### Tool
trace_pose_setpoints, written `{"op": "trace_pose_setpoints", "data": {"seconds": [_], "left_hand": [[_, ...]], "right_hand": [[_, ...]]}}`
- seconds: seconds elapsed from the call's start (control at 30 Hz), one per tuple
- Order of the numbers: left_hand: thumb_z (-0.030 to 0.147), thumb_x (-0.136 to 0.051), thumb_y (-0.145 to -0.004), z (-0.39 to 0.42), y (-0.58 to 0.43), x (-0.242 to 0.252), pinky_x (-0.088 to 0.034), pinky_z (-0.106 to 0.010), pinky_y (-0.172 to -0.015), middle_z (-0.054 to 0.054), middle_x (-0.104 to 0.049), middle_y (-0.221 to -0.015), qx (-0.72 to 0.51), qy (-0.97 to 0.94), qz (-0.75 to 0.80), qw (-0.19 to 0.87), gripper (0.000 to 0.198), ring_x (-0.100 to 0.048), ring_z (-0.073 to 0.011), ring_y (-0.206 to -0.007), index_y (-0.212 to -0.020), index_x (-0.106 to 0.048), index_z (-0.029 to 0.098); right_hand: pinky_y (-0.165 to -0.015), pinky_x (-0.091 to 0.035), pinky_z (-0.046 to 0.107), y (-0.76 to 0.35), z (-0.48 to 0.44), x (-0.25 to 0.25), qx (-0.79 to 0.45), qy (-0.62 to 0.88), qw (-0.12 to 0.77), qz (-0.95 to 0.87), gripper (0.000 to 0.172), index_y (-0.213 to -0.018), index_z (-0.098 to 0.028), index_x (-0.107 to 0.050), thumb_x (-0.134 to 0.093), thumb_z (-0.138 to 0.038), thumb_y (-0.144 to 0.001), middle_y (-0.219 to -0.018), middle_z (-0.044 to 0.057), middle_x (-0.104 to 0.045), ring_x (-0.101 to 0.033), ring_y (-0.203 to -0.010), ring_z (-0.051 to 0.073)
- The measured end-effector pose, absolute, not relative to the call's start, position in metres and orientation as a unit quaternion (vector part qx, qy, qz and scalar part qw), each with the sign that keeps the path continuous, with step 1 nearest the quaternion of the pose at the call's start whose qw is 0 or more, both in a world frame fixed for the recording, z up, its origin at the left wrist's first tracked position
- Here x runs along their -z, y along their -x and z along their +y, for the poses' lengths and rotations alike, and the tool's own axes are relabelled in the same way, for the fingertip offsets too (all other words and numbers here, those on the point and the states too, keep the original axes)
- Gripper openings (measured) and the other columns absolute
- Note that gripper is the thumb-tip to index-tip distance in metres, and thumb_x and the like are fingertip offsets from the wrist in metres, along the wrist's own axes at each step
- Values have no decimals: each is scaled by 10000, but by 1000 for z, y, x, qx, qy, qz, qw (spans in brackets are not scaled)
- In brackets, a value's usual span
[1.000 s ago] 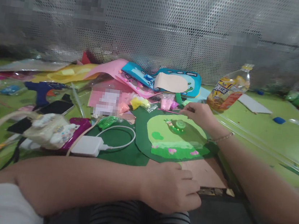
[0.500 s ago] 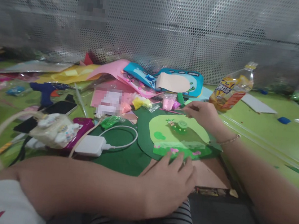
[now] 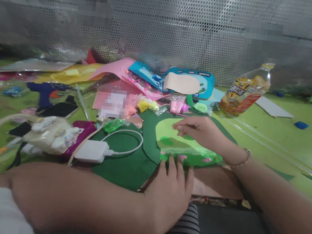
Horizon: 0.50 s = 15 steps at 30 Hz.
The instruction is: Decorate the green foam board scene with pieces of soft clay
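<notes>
A light green felt panel (image 3: 168, 133) with clay grass and pink flowers lies on a dark green felt sheet (image 3: 127, 163) in front of me. My left hand (image 3: 171, 189) lies flat with its fingers stretched out, fingertips on the panel's near edge. My right hand (image 3: 198, 130) hovers over the middle of the panel, covering the small green clay figure. Its fingers are pinched together; whatever they hold is too small to make out. A bracelet sits on my right wrist.
Left of the felt lie a white charger with cable (image 3: 92, 151), a pink phone case, a dark phone (image 3: 60, 109) and a blue glue gun (image 3: 45, 92). Bags of coloured clay (image 3: 177, 105), pink and blue foam sheets and a tilted drink bottle (image 3: 246, 91) stand behind. A perforated metal wall closes the back.
My left hand has opened from a loose fist and slid forward onto the panel's near edge. My right hand has come from the panel's far edge to over its middle.
</notes>
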<state>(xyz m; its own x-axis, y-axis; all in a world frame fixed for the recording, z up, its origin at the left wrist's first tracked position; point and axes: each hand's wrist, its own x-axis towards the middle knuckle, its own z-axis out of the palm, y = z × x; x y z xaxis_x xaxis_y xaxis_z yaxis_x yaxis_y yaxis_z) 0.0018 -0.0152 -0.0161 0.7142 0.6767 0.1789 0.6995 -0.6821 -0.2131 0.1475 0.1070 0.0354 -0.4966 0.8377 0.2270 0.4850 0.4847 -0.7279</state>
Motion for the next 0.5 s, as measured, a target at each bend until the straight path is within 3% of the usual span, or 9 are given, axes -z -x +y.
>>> {"op": "trace_pose_setpoints", "data": {"seconds": [0.13,0.3,0.4,0.5], "left_hand": [[509,-595,-736,-16,-2,16,-425,-549,-888,-303,-429,-1301,45,915,-381,127,741,-463,-434,-1171,-1291,-456,38],[556,-569,-742,-8,-2,11,-397,-518,-936,-257,-434,-1331,47,928,-353,105,773,-443,-403,-1204,-1322,-424,66],[635,-569,-695,-2,-2,7,-333,-534,-983,-241,-375,-1384,42,934,-347,78,874,-386,-413,-1243,-1356,-377,97],[773,-495,-621,1,-1,7,-226,-602,-1000,-280,-309,-1404,45,930,-362,42,1021,-305,-473,-1268,-1384,-328,115]], "right_hand": [[-696,-517,241,-139,103,-26,-338,358,258,-831,150,-837,-201,-688,-566,-278,-794,-866,26,-702,-649,-790,137],[-522,-457,203,-135,103,-20,-299,396,257,-829,155,-705,-186,-632,-624,-333,-755,-651,-9,-641,-579,-575,102],[-534,-461,207,-138,105,-21,-283,425,250,-822,165,-777,-191,-658,-529,-283,-821,-646,-8,-651,-591,-570,102],[-640,-501,227,-141,108,-22,-289,418,254,-823,195,-886,-204,-680,-496,-221,-827,-783,12,-702,-648,-706,125]]}}
